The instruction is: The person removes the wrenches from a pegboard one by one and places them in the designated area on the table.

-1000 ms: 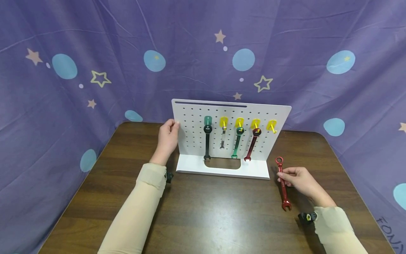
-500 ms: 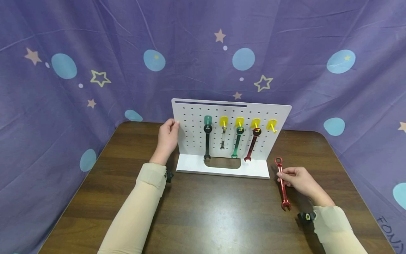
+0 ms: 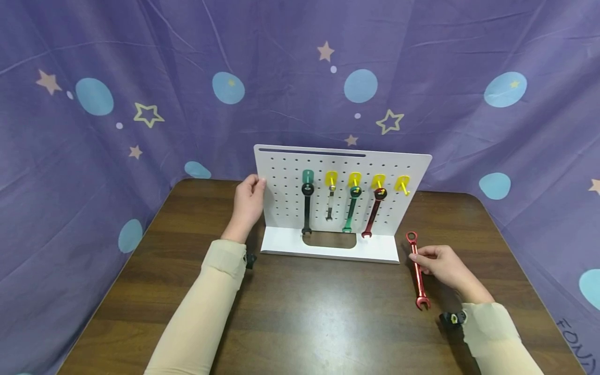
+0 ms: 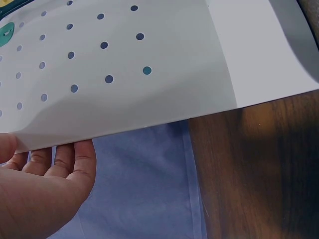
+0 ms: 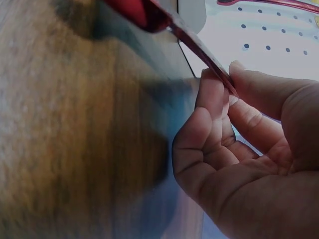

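Scarcely shifted since earlier, a red wrench is pinched by the right hand, a white pegboard by the left hand.

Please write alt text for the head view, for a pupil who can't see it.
A person's right hand has a red wrench in its grip beside a white pegboard, whose left edge the left hand holds. Four more wrenches hang on hooks; the rightmost hook is bare.

Dark letters reading "FON", then a cut-off, probable "D", slant down the purple curtain, lower right.
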{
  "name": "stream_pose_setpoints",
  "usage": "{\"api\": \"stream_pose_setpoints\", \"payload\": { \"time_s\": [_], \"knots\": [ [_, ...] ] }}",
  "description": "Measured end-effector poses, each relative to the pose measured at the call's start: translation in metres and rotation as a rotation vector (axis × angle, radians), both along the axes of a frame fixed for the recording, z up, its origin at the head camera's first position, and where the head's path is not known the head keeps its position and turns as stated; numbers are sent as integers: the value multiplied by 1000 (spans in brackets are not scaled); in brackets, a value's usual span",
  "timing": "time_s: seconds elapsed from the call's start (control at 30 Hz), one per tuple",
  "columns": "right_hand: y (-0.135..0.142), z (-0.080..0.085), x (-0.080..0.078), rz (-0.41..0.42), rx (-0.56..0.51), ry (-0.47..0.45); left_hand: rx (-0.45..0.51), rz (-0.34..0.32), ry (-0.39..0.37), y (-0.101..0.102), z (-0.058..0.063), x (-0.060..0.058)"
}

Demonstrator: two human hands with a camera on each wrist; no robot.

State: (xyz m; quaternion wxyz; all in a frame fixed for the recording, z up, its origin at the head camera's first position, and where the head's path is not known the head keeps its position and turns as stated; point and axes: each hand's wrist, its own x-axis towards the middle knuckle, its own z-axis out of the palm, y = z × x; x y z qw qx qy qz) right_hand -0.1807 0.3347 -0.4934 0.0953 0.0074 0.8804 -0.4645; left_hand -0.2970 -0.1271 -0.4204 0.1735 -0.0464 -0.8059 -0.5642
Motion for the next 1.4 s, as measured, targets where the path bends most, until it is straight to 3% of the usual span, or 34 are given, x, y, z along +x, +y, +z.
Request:
{"api": "stream_pose_setpoints", "payload": {
  "time_s": [1.4],
  "knots": [
    [2, -4, 6, -44, 222, 67, 3, 11, 34, -1, -3, -3]
  ]
}}
